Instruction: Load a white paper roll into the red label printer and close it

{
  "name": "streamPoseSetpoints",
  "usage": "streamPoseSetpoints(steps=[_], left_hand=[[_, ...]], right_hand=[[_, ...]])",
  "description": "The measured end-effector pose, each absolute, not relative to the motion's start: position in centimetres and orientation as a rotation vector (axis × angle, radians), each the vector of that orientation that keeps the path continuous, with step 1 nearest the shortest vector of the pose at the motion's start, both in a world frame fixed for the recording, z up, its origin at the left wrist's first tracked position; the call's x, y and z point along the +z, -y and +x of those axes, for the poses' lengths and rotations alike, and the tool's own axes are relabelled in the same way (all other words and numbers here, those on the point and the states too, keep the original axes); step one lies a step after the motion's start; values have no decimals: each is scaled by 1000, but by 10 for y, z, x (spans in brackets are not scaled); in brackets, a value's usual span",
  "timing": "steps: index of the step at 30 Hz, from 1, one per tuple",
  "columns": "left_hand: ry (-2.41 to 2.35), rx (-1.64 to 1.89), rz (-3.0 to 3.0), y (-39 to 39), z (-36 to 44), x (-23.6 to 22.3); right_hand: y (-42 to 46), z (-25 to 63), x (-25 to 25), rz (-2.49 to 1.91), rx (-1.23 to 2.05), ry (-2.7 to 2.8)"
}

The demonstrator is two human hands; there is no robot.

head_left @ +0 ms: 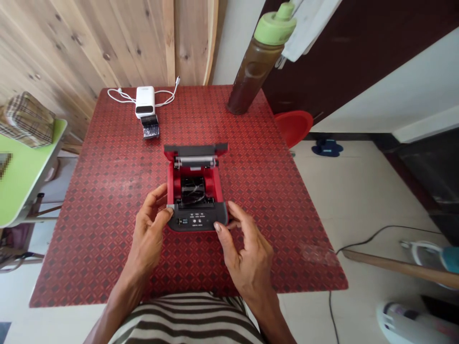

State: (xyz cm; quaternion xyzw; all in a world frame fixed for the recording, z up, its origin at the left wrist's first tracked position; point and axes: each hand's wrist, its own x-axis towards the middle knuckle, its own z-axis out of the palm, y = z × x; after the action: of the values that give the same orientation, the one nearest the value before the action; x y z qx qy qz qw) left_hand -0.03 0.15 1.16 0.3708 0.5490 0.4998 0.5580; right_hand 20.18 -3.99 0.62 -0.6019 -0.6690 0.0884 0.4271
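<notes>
And we're in what looks like a home, a lived-in room by every sign! Down on the pale tiled floor point(304, 200), there they are: dark blue slippers point(327, 147), real house footwear. Swing left, and knotty, light wooden planks point(89, 48) line the side, with a lime-green tabletop point(28, 191) carrying a beige plaid fabric bag point(32, 117). Centre stage, a big table covered in red, diamond-patterned material point(107, 191), dining-table style! On its far corner stands a tall brown see-through drinking bottle with a pale green lid point(254, 62), and just beyond, a round red seat or stool point(296, 126). Homely stuff all round!
</notes>
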Motion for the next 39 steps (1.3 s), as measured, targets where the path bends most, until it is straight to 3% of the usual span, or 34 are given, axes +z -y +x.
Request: streamPoseSetpoints(steps=[9, 15, 22, 31, 39], left_hand=[[-1270, 1142, 953, -1, -9, 9], [-1209, 1195, 1044, -2, -12, -2], [-1164, 1232, 1090, 0, -15, -10], [-1187, 1201, 1043, -1, -16, -7], [-1212, 1199, 1041, -1, -15, -4]], right_hand=[[6, 227, 39, -1394, 167, 1796], [-60, 211, 54, -1168, 282, 2276], [-97, 168, 65, -1473, 445, 2801], [-102, 164, 72, -1517, 452, 2847], [-76, 177, 75, -1527, 307, 2527]])
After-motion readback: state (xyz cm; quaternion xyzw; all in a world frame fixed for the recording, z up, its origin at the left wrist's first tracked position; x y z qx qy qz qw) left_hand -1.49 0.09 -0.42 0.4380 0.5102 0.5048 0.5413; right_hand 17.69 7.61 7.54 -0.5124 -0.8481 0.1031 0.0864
